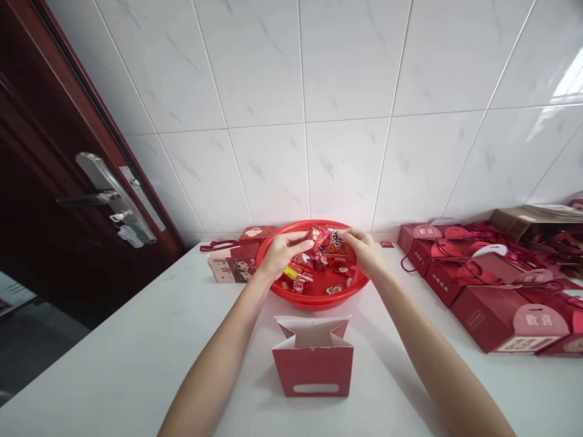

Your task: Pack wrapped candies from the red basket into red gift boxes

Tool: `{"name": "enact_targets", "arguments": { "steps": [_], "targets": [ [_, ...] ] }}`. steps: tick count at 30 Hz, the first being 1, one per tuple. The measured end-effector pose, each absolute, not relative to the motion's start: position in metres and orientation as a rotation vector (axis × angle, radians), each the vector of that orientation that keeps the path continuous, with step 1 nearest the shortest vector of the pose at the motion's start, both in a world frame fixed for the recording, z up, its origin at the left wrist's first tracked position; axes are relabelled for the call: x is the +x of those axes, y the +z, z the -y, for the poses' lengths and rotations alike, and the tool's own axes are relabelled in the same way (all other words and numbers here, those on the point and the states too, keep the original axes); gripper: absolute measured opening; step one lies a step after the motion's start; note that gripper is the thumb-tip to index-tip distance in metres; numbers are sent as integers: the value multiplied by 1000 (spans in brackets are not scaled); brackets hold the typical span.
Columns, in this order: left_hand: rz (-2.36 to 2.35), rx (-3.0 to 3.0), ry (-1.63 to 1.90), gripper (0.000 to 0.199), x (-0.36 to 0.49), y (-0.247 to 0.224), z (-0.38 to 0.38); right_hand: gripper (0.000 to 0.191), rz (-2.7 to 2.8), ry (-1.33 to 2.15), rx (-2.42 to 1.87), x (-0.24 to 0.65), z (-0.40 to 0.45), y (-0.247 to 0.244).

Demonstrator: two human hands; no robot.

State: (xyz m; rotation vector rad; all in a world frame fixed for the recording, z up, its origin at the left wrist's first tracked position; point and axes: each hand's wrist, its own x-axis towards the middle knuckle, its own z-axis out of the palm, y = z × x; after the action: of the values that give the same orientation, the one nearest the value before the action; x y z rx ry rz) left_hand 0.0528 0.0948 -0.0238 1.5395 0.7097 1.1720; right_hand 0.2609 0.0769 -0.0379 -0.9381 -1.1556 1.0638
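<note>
My left hand [282,252] is closed on a small red-wrapped candy [316,235], held over the left part of a red plastic basket [314,301]. At the basket's right side, my right hand [363,246] pinches the top edge of a red snack packet [337,244] with dark and white lettering. Several wrapped sweets [300,282] lie in the basket below, mostly red, with one yellow piece among them. Between my forearms, in front of the basket, a dark red paper gift box [314,367] stands upright with its top open. Its inside bottom is hidden.
Several folded red gift boxes [494,312] with ribbons line the right side of the white table [146,358]. A brown cardboard carton [514,221] sits behind them. Left of the basket stand a decorated paper bag [232,264] and a red box [256,233]. A tiled wall [268,176] closes the back.
</note>
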Motion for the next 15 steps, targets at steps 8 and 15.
{"name": "enact_targets", "arguments": {
  "steps": [8, 15],
  "targets": [
    [-612, 1547, 1216, 37, 51, -24, -75, 44, 1261, 1141, -932, 246, -47, -18],
    [-550, 1564, 1201, 36, 52, -18, -63, 48, 1222, 1154, -927, 249, -36, -8]
  ]
}}
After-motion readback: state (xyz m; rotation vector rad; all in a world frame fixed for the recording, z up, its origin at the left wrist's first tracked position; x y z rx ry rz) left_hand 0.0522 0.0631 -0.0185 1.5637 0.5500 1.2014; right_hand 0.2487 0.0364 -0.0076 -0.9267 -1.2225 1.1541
